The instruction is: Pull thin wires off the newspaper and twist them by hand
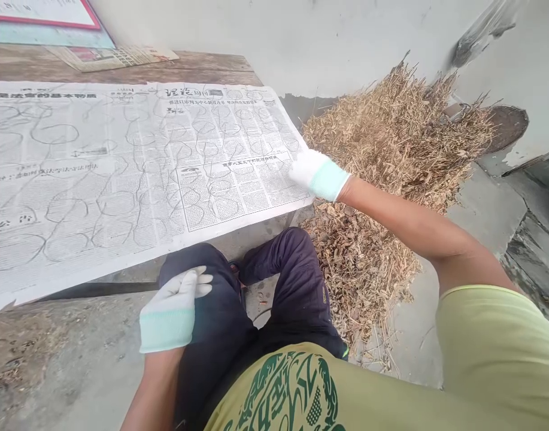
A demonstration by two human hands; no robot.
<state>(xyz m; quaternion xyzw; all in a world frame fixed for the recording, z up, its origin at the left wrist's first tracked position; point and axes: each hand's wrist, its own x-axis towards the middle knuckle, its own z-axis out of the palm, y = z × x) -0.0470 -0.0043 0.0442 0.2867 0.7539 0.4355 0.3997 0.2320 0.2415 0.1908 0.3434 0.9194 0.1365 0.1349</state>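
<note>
A large sheet of newspaper (121,173) covers much of a wooden table, with rows of loosely drawn dark loops over its print. At the sheet's right edge is my right hand (306,170), in a white knitted glove with a mint cuff. Its fingers are blurred and turned away, so whether they hold anything does not show. My left hand (178,299), in a matching glove, is over my left thigh (215,311), below the table's near edge. Its fingers are loosely stretched with slight gaps, and nothing shows in them.
A big heap of dry plant stalks and leaves (400,143) lies on the floor to the right. The bare wooden tabletop (211,67) shows behind the newspaper, along with another printed sheet (121,57) and a red-edged board (41,18). A pale wall (278,36) stands behind.
</note>
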